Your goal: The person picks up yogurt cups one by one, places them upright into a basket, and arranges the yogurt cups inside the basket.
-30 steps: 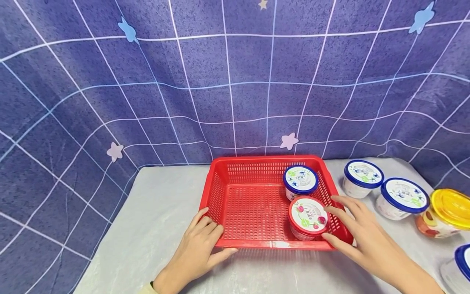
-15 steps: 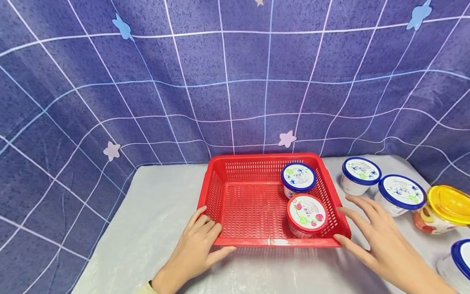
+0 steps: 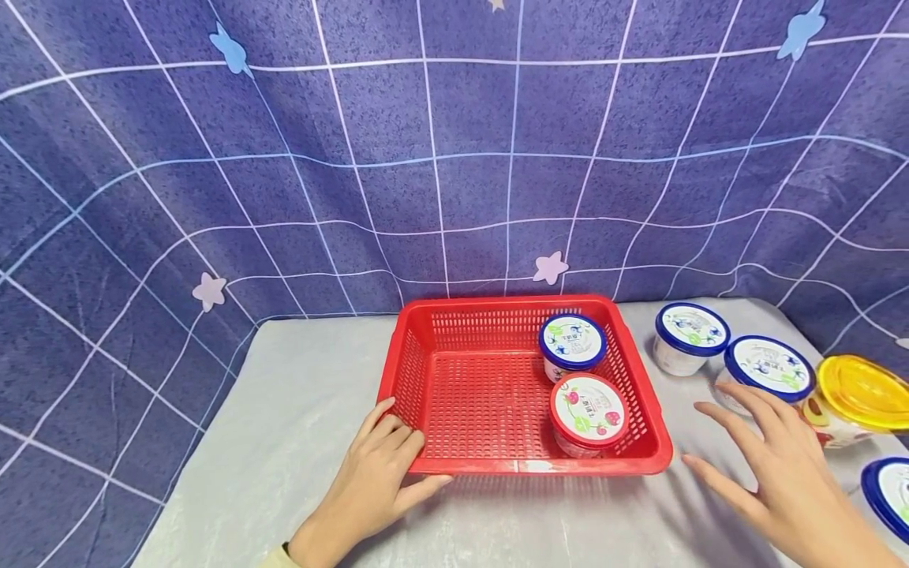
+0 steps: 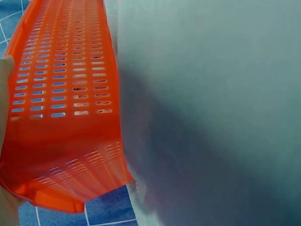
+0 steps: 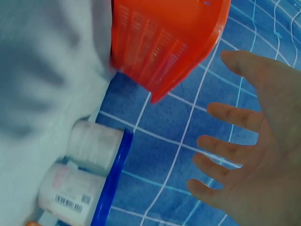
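Note:
In the head view a red slotted plastic basket (image 3: 483, 402) stands on the table. My left hand (image 3: 372, 473) grips its front left corner, fingers over the rim and thumb against the front. A tub with a red-rimmed berry lid (image 3: 589, 409) sits inside at the front right, behind it a tub with a blue-rimmed lid (image 3: 572, 342). My right hand (image 3: 788, 465) is to the right of the basket, holding nothing. Its fingers are spread and its fingertips overlap a blue-lidded tub (image 3: 770, 364). The right wrist view shows that hand (image 5: 263, 146) apart from the basket (image 5: 164, 33).
Another blue-lidded tub (image 3: 690, 330) stands right of the basket. Beyond my right hand are a yellow-lidded tub (image 3: 862, 390) and one more blue-lidded tub (image 3: 889, 493) at the frame edge. A purple gridded cloth (image 3: 469, 197) hangs behind the grey-white table (image 3: 284, 410).
My right hand has let go of the red-lidded tub and moved right, out past the basket's side. The left hand keeps its grip on the corner. The view has shifted slightly.

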`<action>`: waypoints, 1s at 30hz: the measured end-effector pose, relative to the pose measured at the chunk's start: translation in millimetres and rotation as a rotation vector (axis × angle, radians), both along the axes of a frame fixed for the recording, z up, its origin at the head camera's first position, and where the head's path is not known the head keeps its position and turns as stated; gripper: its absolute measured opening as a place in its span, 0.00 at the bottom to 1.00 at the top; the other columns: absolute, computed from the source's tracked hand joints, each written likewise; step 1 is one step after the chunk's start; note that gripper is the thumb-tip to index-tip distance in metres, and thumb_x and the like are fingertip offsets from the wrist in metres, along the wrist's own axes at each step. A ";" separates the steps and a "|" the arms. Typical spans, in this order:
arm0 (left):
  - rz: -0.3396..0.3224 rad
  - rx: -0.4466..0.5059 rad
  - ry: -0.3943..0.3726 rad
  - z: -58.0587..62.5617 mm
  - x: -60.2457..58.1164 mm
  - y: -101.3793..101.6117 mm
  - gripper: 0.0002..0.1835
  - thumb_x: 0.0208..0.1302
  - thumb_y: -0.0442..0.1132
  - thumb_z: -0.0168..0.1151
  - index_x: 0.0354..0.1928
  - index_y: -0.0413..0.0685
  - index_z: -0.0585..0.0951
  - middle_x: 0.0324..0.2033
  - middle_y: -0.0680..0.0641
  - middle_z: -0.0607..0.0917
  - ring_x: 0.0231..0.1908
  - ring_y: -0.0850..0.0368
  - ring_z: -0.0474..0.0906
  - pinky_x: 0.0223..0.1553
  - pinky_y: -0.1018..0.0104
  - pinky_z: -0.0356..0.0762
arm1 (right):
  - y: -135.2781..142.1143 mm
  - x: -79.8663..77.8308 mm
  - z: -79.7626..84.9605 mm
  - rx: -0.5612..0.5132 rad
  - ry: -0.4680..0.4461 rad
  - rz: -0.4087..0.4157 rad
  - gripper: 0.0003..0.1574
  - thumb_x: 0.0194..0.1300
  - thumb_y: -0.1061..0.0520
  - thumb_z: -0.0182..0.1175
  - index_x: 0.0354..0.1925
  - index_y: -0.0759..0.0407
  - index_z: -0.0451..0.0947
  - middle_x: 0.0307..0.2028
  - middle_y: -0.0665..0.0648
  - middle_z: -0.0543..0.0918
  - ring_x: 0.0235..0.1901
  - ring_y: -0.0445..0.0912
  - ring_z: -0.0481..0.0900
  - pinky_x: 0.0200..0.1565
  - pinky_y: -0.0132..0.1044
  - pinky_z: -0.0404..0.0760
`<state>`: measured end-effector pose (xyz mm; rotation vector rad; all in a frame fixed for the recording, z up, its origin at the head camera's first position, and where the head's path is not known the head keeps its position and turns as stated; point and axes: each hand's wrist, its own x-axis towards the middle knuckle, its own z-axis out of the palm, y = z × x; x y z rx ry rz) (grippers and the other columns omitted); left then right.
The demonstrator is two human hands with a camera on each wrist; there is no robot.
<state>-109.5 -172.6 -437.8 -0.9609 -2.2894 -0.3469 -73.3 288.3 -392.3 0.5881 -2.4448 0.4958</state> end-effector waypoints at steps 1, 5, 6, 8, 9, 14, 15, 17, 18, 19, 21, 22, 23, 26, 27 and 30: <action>0.001 0.000 -0.001 -0.4 0.0 0.0 0.25 0.61 0.66 0.62 0.30 0.49 0.76 0.25 0.54 0.77 0.36 0.55 0.74 0.68 0.45 0.62 | 1.9 0.6 0.4 0.002 0.005 -0.007 0.42 0.58 0.27 0.63 0.54 0.57 0.79 0.60 0.69 0.72 0.58 0.68 0.64 0.72 0.61 0.49; -0.003 0.011 0.001 -1.0 0.6 -0.2 0.25 0.60 0.65 0.63 0.30 0.49 0.76 0.25 0.54 0.77 0.36 0.55 0.74 0.68 0.44 0.62 | 9.9 3.7 1.7 0.017 0.001 -0.048 0.46 0.58 0.23 0.59 0.55 0.58 0.77 0.58 0.70 0.71 0.55 0.70 0.63 0.71 0.67 0.46; -0.005 0.016 0.002 -1.2 0.8 -0.3 0.25 0.59 0.65 0.64 0.30 0.50 0.75 0.25 0.54 0.77 0.36 0.55 0.74 0.68 0.44 0.62 | 11.9 5.1 1.3 0.023 -0.007 -0.063 0.45 0.56 0.25 0.62 0.56 0.57 0.77 0.58 0.70 0.71 0.55 0.70 0.63 0.70 0.69 0.45; -0.009 0.023 0.006 -1.3 1.3 -0.5 0.25 0.58 0.64 0.66 0.29 0.50 0.75 0.25 0.54 0.77 0.36 0.55 0.74 0.67 0.43 0.63 | 15.8 6.8 -0.1 0.015 -0.006 -0.078 0.45 0.54 0.26 0.65 0.55 0.58 0.77 0.57 0.71 0.71 0.54 0.70 0.63 0.69 0.71 0.46; -0.010 0.026 0.009 -1.3 1.5 -0.6 0.25 0.58 0.64 0.66 0.29 0.50 0.75 0.25 0.54 0.77 0.36 0.55 0.74 0.67 0.43 0.63 | 17.7 7.7 -1.0 0.011 -0.005 -0.089 0.46 0.53 0.26 0.66 0.55 0.58 0.77 0.57 0.71 0.71 0.54 0.70 0.63 0.69 0.71 0.47; -0.010 0.028 0.008 -1.2 1.8 -1.7 0.25 0.58 0.64 0.66 0.29 0.50 0.75 0.25 0.54 0.76 0.36 0.55 0.74 0.67 0.43 0.62 | 24.9 9.8 -5.9 -0.045 0.056 -0.112 0.53 0.57 0.17 0.53 0.50 0.63 0.78 0.55 0.74 0.72 0.53 0.71 0.63 0.70 0.68 0.49; -0.010 0.028 0.007 -0.9 1.8 -1.9 0.25 0.58 0.64 0.66 0.29 0.50 0.75 0.25 0.54 0.76 0.35 0.55 0.74 0.68 0.44 0.62 | 25.9 10.3 -6.8 -0.049 0.068 -0.120 0.55 0.58 0.16 0.49 0.49 0.64 0.78 0.55 0.74 0.71 0.53 0.72 0.63 0.71 0.66 0.48; -0.008 0.027 0.006 -0.6 1.7 -2.5 0.25 0.57 0.64 0.67 0.29 0.50 0.75 0.24 0.54 0.75 0.35 0.55 0.74 0.68 0.44 0.61 | 28.4 10.5 -7.8 -0.057 0.094 -0.130 0.56 0.59 0.15 0.46 0.48 0.65 0.78 0.54 0.75 0.72 0.52 0.73 0.63 0.72 0.63 0.49; -0.008 0.026 0.005 -0.5 1.8 -2.7 0.25 0.57 0.64 0.67 0.28 0.50 0.75 0.24 0.54 0.75 0.34 0.55 0.74 0.68 0.45 0.61 | 30.1 10.8 -8.4 -0.059 0.100 -0.136 0.56 0.59 0.15 0.46 0.48 0.65 0.78 0.53 0.75 0.72 0.52 0.73 0.63 0.73 0.61 0.49; -0.006 0.023 0.003 -0.3 1.7 -2.7 0.25 0.58 0.64 0.66 0.28 0.50 0.75 0.24 0.54 0.75 0.34 0.55 0.74 0.68 0.45 0.61 | 31.8 11.3 -9.0 -0.065 0.105 -0.141 0.56 0.59 0.15 0.46 0.48 0.65 0.78 0.53 0.75 0.72 0.52 0.74 0.64 0.73 0.59 0.49; -0.004 0.020 -0.001 -0.3 1.7 -2.3 0.25 0.58 0.64 0.66 0.28 0.50 0.75 0.24 0.54 0.75 0.35 0.55 0.73 0.69 0.45 0.61 | 37.1 12.0 -11.5 -0.086 0.122 -0.155 0.57 0.58 0.15 0.47 0.47 0.66 0.78 0.53 0.77 0.72 0.53 0.75 0.64 0.74 0.57 0.48; -0.006 0.020 0.000 -0.5 1.8 -2.0 0.25 0.58 0.64 0.66 0.28 0.50 0.75 0.24 0.54 0.75 0.35 0.55 0.73 0.68 0.44 0.61 | 40.1 12.4 -12.6 -0.104 0.134 -0.162 0.57 0.57 0.15 0.48 0.47 0.67 0.78 0.52 0.78 0.72 0.54 0.76 0.64 0.74 0.54 0.48; -0.006 0.019 -0.001 -0.6 1.9 -1.6 0.25 0.58 0.64 0.66 0.29 0.50 0.75 0.24 0.54 0.75 0.35 0.55 0.74 0.68 0.44 0.61 | 43.6 12.5 -14.3 -0.136 0.149 -0.160 0.57 0.57 0.16 0.50 0.47 0.68 0.78 0.53 0.79 0.72 0.57 0.74 0.65 0.74 0.51 0.48; -0.015 0.024 0.005 -0.9 2.1 -0.4 0.25 0.58 0.64 0.66 0.29 0.49 0.75 0.25 0.54 0.76 0.36 0.55 0.74 0.67 0.43 0.62 | 52.8 14.3 -17.4 -0.218 0.185 -0.179 0.58 0.56 0.17 0.52 0.47 0.71 0.78 0.55 0.81 0.70 0.67 0.63 0.63 0.74 0.43 0.48; -0.019 0.026 0.011 -0.9 1.9 -0.2 0.25 0.58 0.64 0.67 0.29 0.49 0.75 0.25 0.54 0.76 0.36 0.55 0.74 0.67 0.43 0.63 | 55.4 15.1 -17.5 -0.241 0.183 -0.181 0.59 0.56 0.17 0.53 0.48 0.73 0.77 0.57 0.81 0.69 0.69 0.58 0.61 0.74 0.41 0.47; -0.022 0.030 0.015 -0.5 1.8 -0.5 0.25 0.58 0.64 0.67 0.29 0.49 0.75 0.25 0.54 0.76 0.36 0.55 0.74 0.67 0.43 0.63 | 62.5 18.6 -17.1 -0.260 0.151 -0.209 0.62 0.56 0.17 0.52 0.51 0.74 0.76 0.62 0.80 0.67 0.72 0.49 0.57 0.74 0.40 0.45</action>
